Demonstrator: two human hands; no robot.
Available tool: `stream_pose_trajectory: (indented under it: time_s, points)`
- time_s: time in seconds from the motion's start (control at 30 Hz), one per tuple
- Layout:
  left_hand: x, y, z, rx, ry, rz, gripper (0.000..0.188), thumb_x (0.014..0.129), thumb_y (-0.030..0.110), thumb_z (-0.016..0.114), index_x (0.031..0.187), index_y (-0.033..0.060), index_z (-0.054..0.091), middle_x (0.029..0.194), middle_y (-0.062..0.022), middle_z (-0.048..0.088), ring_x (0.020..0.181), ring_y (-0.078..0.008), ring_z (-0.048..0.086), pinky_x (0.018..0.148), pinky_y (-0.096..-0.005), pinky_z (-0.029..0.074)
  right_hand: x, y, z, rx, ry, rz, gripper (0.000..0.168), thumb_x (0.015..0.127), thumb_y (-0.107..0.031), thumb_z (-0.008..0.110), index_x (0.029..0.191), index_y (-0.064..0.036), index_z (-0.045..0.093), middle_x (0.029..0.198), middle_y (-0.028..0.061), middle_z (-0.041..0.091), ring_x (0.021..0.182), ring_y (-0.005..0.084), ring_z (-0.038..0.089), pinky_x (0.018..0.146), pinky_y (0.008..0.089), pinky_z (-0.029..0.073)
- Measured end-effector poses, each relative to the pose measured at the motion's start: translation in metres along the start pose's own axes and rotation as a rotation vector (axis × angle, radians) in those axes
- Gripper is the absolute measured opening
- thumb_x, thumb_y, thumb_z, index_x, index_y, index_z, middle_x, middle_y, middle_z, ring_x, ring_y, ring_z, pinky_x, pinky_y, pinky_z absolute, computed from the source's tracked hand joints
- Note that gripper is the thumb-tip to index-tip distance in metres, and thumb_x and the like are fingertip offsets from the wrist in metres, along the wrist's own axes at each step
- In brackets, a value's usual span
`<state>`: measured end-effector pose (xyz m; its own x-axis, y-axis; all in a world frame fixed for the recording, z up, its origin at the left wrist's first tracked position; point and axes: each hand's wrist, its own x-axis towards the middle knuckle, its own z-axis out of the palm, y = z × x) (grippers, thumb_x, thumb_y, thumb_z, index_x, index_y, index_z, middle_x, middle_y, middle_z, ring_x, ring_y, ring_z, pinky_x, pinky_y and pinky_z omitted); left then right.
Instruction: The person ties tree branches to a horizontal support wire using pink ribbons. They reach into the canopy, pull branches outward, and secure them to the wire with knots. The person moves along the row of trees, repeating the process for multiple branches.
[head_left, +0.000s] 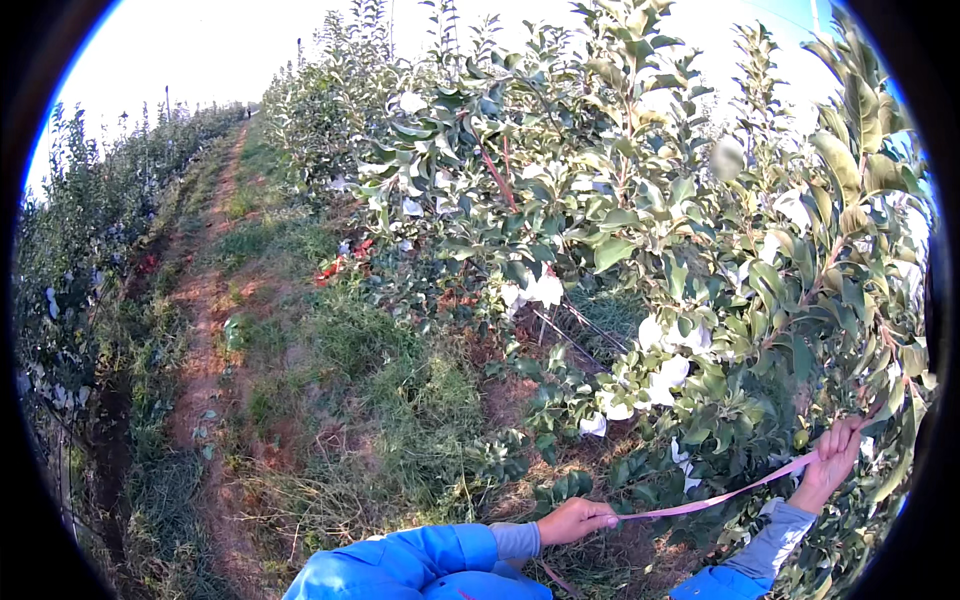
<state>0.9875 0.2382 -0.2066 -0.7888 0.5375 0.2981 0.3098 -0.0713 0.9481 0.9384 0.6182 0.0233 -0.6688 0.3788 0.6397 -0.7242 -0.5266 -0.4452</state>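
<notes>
A pink strap or ribbon (697, 504) runs between my two hands in a slightly sagging line. At the bottom centre, my left hand (576, 520) pinches one part of it, and a loose tail (559, 577) hangs below that wrist. My right hand (834, 454) is raised at the right, its fingers closed around the strap beside a leafy branch (892, 352) of a fruit tree. Whether those fingers also hold the branch, I cannot tell. A small green fruit (801, 439) hangs just left of my right hand.
White fruit bags (667, 379) hang among the leaves of the tree row (585, 187) on the right. A dirt path (214, 300) with grass (390, 375) runs along the left, beside another row (82, 217). Reddish things (341, 266) lie near the trees. Thin dark rods or tubes (574, 334) slant beneath the foliage.
</notes>
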Motion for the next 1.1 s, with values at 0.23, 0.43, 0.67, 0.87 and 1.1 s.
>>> stream_pose_trajectory:
  time_s: [0.23, 0.43, 0.67, 0.87, 1.1]
  points:
    - [-0.020, -0.030, -0.044, 0.026, -0.150, 0.003, 0.026, 0.093, 0.028, 0.055, 0.092, 0.0036, 0.064, 0.075, -0.0053, 0.061, 0.066, -0.0132, 0.054, 0.063, -0.0304, 0.044, -0.027, -0.004, -0.004, -0.076, 0.165, 0.054, 0.029, 0.100, -0.031, 0.039, 0.086, -0.007, 0.046, 0.057, -0.0044, 0.026, 0.041, 0.0045, 0.015, 0.031, 0.0198, 0.017]
    - [-0.097, -0.096, -0.089, -0.145, -0.346, -0.077, 0.026, 0.087, 0.031, 0.063, 0.080, 0.0053, 0.063, 0.065, -0.0041, 0.056, 0.062, -0.0094, 0.052, 0.056, -0.0276, 0.042, -0.065, 0.006, 0.036, -0.304, 0.531, 0.037, 0.022, 0.095, -0.033, 0.051, 0.089, -0.012, 0.053, 0.057, -0.0082, 0.033, 0.040, 0.0011, 0.018, 0.032, 0.0177, 0.015]
    - [-0.098, 0.059, -0.268, 0.795, -0.063, 0.109, 0.015, 0.084, 0.024, 0.057, 0.085, 0.0087, 0.057, 0.073, -0.0090, 0.061, 0.068, -0.0293, 0.062, 0.057, -0.0398, 0.050, -0.073, 0.008, 0.048, -0.522, 0.615, 0.091, 0.021, 0.092, -0.037, 0.056, 0.087, -0.016, 0.054, 0.056, -0.0079, 0.031, 0.037, 0.0022, 0.019, 0.029, 0.0188, 0.016]
    - [-0.127, 0.084, -0.376, 0.531, 0.213, 0.042, 0.011, 0.082, 0.005, 0.061, 0.092, 0.0019, 0.063, 0.067, -0.0058, 0.062, 0.055, -0.0128, 0.059, 0.051, -0.0263, 0.047, -0.100, 0.003, 0.053, -0.386, 0.445, 0.099, 0.027, 0.093, -0.037, 0.052, 0.081, -0.012, 0.053, 0.053, -0.0079, 0.025, 0.040, 0.0031, 0.018, 0.031, 0.0203, 0.015]
    - [-0.194, -0.011, -0.410, -0.477, 0.238, -0.497, 0.007, 0.086, 0.008, 0.061, 0.085, 0.0008, 0.062, 0.056, 0.0011, 0.052, 0.045, -0.0051, 0.047, 0.041, -0.0209, 0.035, -0.129, 0.039, 0.118, -0.329, 0.462, 0.102, 0.028, 0.094, -0.034, 0.051, 0.078, -0.011, 0.051, 0.054, -0.0067, 0.028, 0.043, 0.0055, 0.022, 0.033, 0.0202, 0.020]
